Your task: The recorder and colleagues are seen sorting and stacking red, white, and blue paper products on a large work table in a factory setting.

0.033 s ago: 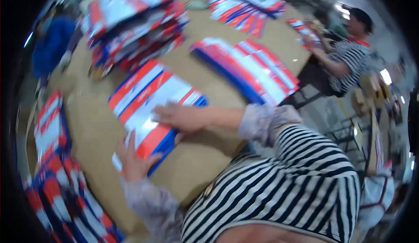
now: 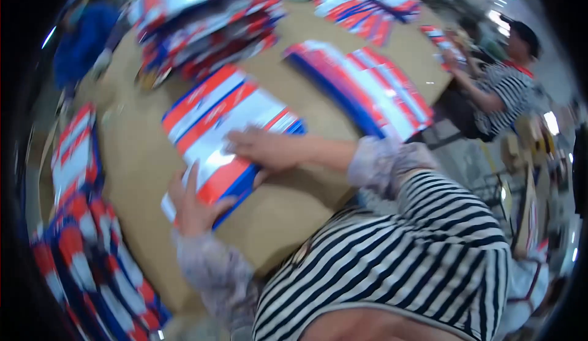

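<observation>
The person leans over a tan counter (image 2: 147, 157) and works on a flat red, white and blue package (image 2: 226, 120) lying near the middle of the view. Its long axis runs from about 7 o'clock to 1 o'clock, the near short end pointing toward the person's left forearm and the far end toward the heaps at the back. The left hand (image 2: 193, 203) lies at that near end, fingers spread and flat on the glossy face, thumb at the blue edge. The right hand (image 2: 263, 148) comes in from 3 o'clock and presses palm-down on the package's middle, fingers stretched out toward 9 o'clock. Neither hand is closed around anything; both lie open on the surface, set a little apart from each other.

A second stack of like packages (image 2: 361, 87) lies at 1 o'clock, just beyond the right forearm, running roughly parallel. A jumbled heap of packages (image 2: 202, 22) sits at 11 o'clock, and another pile (image 2: 79, 243) fills the 8 o'clock edge. At 2 o'clock, well apart, another person in a striped top (image 2: 508, 90) stands at the counter's far corner.
</observation>
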`<state>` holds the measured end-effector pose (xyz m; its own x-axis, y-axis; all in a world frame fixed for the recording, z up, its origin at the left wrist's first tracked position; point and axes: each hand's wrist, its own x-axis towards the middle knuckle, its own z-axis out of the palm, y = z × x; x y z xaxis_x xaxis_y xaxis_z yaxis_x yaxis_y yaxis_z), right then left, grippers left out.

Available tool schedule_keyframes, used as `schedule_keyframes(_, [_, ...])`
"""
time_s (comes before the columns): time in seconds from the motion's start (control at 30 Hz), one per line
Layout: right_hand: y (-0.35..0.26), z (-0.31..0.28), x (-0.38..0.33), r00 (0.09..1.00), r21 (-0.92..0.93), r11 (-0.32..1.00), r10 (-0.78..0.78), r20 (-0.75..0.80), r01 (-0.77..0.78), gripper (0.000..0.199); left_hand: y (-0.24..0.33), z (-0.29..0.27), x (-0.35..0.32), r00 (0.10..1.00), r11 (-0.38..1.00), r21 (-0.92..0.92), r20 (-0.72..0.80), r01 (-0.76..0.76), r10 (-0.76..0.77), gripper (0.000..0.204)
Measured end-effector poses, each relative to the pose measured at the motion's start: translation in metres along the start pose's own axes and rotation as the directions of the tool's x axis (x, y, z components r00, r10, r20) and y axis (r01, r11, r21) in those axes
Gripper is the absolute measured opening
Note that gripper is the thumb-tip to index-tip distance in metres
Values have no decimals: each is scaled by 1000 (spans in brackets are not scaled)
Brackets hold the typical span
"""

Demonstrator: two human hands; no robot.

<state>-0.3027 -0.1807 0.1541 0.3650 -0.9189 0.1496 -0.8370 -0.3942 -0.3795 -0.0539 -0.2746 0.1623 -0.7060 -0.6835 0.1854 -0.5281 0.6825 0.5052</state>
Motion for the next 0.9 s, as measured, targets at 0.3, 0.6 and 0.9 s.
schedule_keyframes(0.3, [-1, -14, 0, 991, -186, 981, 77, 110, -55, 81, 11, -2, 4, 999, 999, 16, -24, -31, 31, 102])
schedule_keyframes(0.6, [0, -41, 11, 991, -250, 966, -40, 130, 71, 46, -2, -9, 7, 997, 957, -285, -33, 54, -66, 79])
schedule_keyframes(0.9, [-15, -175, -73, 877, -248, 904, 220, -427, -348, 53, -19, -11, -3, 936, 686, -671, 34, 280, -349, 66])
